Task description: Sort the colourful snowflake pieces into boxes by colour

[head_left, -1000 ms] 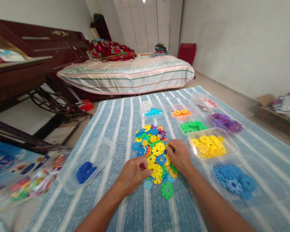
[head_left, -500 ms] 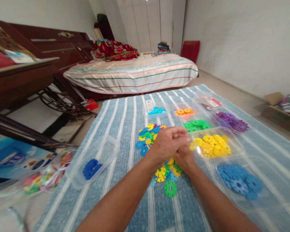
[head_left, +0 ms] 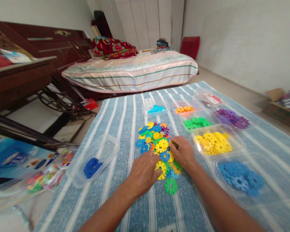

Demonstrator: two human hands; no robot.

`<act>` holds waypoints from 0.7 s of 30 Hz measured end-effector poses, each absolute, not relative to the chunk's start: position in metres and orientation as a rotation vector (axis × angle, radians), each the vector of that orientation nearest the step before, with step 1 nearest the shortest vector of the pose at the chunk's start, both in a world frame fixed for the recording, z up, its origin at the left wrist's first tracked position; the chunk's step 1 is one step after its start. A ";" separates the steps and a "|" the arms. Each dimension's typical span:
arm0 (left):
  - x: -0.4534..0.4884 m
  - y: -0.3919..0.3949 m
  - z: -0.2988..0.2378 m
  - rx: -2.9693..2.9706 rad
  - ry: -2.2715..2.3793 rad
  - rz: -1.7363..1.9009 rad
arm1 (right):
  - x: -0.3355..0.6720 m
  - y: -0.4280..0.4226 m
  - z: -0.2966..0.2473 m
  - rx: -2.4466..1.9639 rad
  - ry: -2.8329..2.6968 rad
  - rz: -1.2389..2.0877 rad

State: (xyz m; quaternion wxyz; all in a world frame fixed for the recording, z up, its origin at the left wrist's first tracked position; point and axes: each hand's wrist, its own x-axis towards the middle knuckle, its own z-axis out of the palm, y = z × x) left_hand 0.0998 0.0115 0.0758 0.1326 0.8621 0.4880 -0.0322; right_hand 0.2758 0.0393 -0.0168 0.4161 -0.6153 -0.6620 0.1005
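Note:
A loose pile of flower-shaped plastic discs (head_left: 161, 145) in mixed colours lies on the striped cloth. My left hand (head_left: 143, 170) is at the pile's near left edge, thumb and bent fingers apart, with a yellow disc (head_left: 160, 166) showing beside the gap. My right hand (head_left: 184, 154) is at the pile's right side, fingers curled in; what its fingertips hold, if anything, is hidden. Close to it on the right stands a clear box of yellow discs (head_left: 240, 149). A single green disc (head_left: 171, 186) lies at the pile's near end.
Clear boxes hold green discs (head_left: 197, 123), orange discs (head_left: 185, 109), light blue discs (head_left: 156, 109), purple discs (head_left: 233, 118) and blue discs (head_left: 241, 178). On the left is a box with dark blue discs (head_left: 92, 167). A bed (head_left: 135, 72) stands beyond the cloth-covered surface (head_left: 118, 129).
My hands were together beside the yellow box. They have parted: the left has moved left and nearer me, the right slightly back to the pile's right edge. More of the pile shows.

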 end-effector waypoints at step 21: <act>0.098 0.034 0.082 1.881 1.295 0.217 | 0.276 0.038 -0.016 -1.563 -1.656 0.254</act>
